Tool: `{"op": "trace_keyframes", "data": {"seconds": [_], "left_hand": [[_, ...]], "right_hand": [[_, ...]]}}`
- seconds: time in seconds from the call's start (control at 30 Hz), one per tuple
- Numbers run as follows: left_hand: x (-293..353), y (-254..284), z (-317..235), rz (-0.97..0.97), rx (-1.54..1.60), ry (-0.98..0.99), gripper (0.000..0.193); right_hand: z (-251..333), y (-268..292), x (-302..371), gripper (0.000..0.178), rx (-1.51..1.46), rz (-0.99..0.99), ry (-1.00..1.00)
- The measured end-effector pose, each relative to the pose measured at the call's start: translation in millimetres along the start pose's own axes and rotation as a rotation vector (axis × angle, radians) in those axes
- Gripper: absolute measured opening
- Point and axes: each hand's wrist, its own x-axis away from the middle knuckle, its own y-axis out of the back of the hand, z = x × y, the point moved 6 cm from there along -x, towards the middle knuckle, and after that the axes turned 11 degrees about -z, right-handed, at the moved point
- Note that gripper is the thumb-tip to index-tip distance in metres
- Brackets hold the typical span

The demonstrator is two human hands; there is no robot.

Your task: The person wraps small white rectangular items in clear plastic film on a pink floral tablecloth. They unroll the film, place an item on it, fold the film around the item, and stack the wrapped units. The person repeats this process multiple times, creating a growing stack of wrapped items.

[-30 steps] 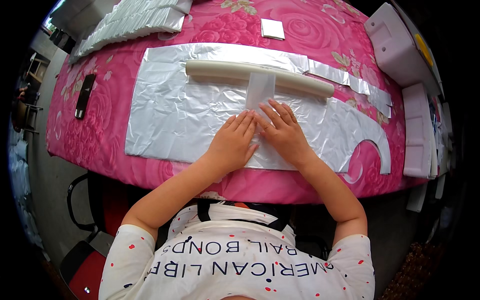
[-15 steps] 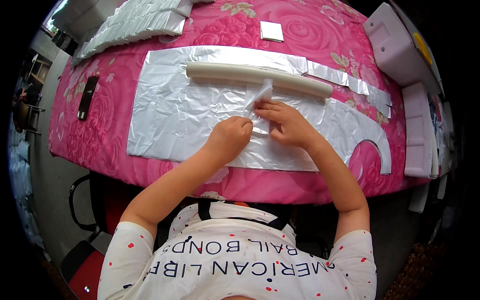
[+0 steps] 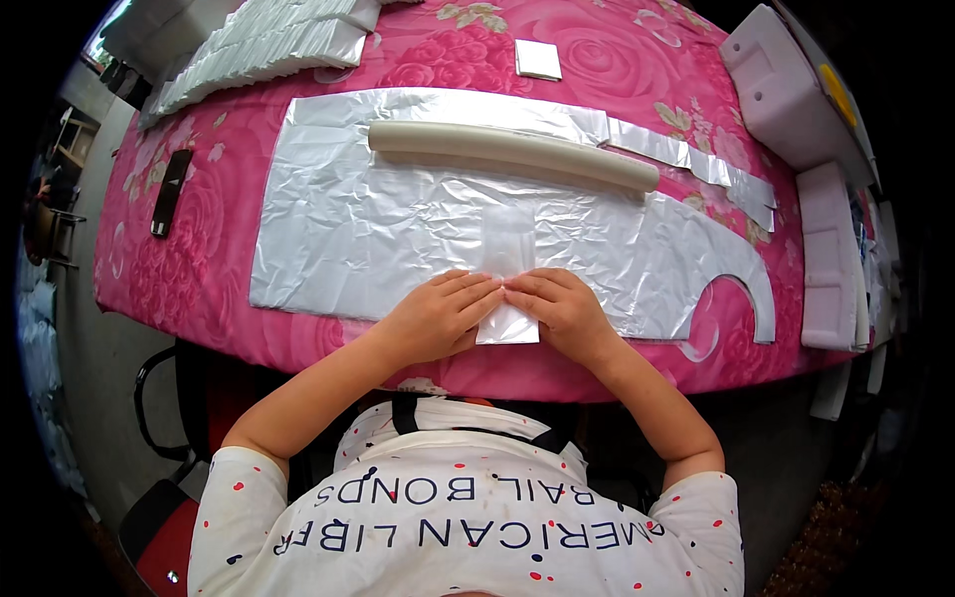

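A narrow folded strip of translucent white plastic film [image 3: 508,245] lies flat on a large silvery plastic sheet [image 3: 328,234]. Its shiny lower end reaches past the sheet's near edge. My left hand [image 3: 438,313] rests on the strip from the left, fingers stretched out and tips at its middle. From the other side my right hand [image 3: 559,310] lies across it, fingers also extended, and the fingertips of both hands meet. Both thumbs are partly hidden. Just beyond, a long pale roll or tube [image 3: 512,151] lies across the sheet.
A pink flowered cloth [image 3: 637,368] covers the table. Folded white plastic pieces [image 3: 269,60] are heaped at the far left; one white square [image 3: 538,60] lies apart. A black phone-like object [image 3: 171,194] is at left. White foam boxes [image 3: 829,259] stand at right.
The film strip, bunched up and raised near the roll before, now lies flat. Both hands have come nearer to me, and their fingers have gone from pinching to lying across the strip.
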Motion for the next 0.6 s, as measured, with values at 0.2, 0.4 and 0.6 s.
{"op": "trace_keyframes", "data": {"seconds": [0.2,0.4,0.6], "left_hand": [[-8.6,1.3,10.4,-0.057,0.093,0.204,0.046],[-18.8,-2.2,41.5,-0.189,0.276,0.678,0.05],[-27.0,-6.2,62.6,-0.141,0.323,0.942,0.074]], "right_hand": [[-24.3,4.5,-4.6,0.025,-0.078,-0.03,-0.204],[-53.0,-5.8,-15.5,0.021,-0.206,0.011,-0.785],[-65.1,-7.2,-21.0,0.023,-0.159,0.214,-1.079]]}}
